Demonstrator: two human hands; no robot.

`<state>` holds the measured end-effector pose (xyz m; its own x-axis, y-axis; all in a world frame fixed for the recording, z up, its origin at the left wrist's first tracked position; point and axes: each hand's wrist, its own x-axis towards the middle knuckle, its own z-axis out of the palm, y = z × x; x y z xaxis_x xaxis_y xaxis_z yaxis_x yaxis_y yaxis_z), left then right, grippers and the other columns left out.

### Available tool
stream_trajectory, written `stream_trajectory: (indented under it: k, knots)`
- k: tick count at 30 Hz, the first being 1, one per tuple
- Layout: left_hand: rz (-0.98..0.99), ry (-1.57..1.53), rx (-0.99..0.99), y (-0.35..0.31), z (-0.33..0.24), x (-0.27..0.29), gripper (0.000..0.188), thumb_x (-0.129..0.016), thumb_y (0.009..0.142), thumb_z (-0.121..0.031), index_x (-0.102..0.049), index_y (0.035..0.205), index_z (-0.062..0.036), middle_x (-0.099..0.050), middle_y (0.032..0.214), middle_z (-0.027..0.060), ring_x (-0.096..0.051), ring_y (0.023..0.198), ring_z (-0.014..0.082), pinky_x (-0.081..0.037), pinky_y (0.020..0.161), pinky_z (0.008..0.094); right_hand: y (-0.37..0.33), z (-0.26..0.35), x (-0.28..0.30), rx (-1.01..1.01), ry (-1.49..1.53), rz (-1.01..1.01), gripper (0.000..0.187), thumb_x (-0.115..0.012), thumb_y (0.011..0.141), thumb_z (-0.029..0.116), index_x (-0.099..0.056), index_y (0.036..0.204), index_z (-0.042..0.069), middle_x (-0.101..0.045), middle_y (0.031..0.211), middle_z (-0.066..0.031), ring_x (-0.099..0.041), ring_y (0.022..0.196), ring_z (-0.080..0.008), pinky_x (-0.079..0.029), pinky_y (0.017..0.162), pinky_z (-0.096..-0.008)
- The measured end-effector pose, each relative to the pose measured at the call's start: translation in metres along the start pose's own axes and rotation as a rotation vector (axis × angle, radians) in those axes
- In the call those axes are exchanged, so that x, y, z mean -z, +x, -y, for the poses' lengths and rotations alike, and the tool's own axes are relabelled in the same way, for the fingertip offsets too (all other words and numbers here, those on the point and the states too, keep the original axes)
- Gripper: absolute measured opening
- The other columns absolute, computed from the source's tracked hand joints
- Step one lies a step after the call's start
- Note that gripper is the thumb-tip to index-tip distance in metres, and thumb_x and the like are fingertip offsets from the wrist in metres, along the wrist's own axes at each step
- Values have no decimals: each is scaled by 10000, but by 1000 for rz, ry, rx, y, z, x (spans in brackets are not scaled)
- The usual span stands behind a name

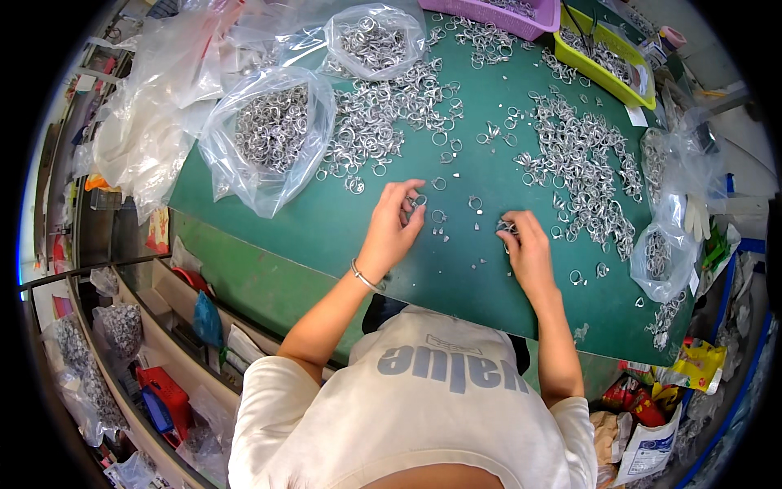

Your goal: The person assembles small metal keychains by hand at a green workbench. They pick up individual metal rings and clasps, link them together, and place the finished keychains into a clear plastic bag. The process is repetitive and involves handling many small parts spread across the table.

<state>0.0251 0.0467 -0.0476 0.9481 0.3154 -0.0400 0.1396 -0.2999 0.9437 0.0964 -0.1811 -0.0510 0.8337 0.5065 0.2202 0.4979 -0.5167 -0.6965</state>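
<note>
My left hand [399,218] is closed around a silver ring [419,200], pinched at the fingertips above the green table [326,232]. My right hand [527,244] is curled shut on several silver rings [508,227], partly hidden by the fingers. Between the hands lie a few loose rings [475,202] and some tiny pale bits. Beyond my left hand spreads a heap of rings [375,122]. A second heap of rings [582,163] lies to the right of my right hand. A bangle [362,275] circles my left wrist.
Clear plastic bags [314,175] filled with rings stand at the far left. A purple basket [489,18] and a yellow-green basket [599,61] sit along the far edge. At the right edge is a small bag of rings [656,257]. Shelves with bagged parts [122,322] stand on the left.
</note>
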Motion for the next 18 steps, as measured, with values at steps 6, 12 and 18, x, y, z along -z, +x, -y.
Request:
stream_trajectory:
  k: [6,12,18]
  knots:
    - [150,402,-342,3,-9,-4,276,-692,767,-54,-611,1031,-50,-476,984,103,-512,914,262,-438,803,353,3,-9,23,-383,698,-55,252,-660,763,-70,-585,983,28,-540,773,32,-480,674,2,-387,578,-186]
    - [219,399,-282,10,-3,-3,240,-679,757,-15,-600,982,-36,-504,943,98,-543,777,248,-464,689,350,-5,10,33,-176,130,239,244,-689,735,-41,-568,942,5,-493,782,-57,-440,611,-138,-391,564,-283]
    - [97,181,-89,31,-14,0,238,-645,745,23,-573,969,-13,-511,942,128,-563,821,286,-473,710,387,7,12,30,-294,213,263,220,-676,763,-19,-556,946,4,-524,767,-61,-428,582,-103,-372,532,-254]
